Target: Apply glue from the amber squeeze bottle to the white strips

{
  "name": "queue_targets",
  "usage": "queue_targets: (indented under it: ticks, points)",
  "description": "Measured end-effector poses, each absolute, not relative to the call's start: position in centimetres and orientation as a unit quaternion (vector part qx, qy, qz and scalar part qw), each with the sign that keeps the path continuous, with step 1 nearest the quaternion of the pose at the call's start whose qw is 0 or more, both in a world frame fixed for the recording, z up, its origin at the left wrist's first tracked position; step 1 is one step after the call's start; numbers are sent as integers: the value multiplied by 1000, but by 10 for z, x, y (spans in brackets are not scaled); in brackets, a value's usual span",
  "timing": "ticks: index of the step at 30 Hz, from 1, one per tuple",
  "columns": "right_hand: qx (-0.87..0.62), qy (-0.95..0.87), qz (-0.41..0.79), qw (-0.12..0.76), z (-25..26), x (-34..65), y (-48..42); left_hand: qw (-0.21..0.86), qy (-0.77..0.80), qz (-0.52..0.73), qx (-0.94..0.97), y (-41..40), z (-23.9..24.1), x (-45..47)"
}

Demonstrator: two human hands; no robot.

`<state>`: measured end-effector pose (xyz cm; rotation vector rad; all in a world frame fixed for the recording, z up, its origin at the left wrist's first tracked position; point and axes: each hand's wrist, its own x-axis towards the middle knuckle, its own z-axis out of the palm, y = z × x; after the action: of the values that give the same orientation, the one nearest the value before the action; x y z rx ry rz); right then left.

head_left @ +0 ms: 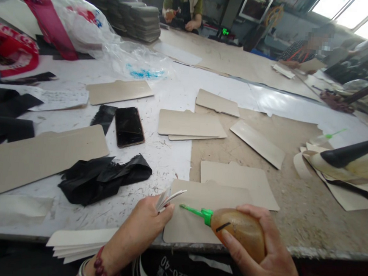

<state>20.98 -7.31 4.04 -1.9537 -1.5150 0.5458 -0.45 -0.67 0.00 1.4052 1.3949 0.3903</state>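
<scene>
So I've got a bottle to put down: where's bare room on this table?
Bare stone lies right of the nearest card piece, toward the table edge. White sheet between the phone and card stack is free. Left is crowded with black scraps.

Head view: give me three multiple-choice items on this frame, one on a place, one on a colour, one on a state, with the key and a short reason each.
1. Where does the phone lie?
A. on the white sheet, left of the stacked cards
B. on the pile of grey pads
C. in the right hand

2. What colour is the nozzle of the glue bottle?
A. red
B. green
C. black

3. What does the left hand hold?
A. nothing
B. the black fabric
C. a few thin white strips

Key: 1 A, it lies screen up beside the stacked cards. 2 B, the tip is bright green. 3 C, the strips fan out from its fingers, while the right hand grips the bottle.
</scene>
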Motion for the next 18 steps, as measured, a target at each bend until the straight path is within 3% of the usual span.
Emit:
queue_targets:
  ticks: [12, 18]
  points:
    - [-747, -557, 176, 316, 41, 221, -82, 525, 592, 155, 592, -6, 1, -4]
    - [-826, -376, 237, 347, 57, 247, -97, 526, 590, 153, 593, -7, -5, -7]
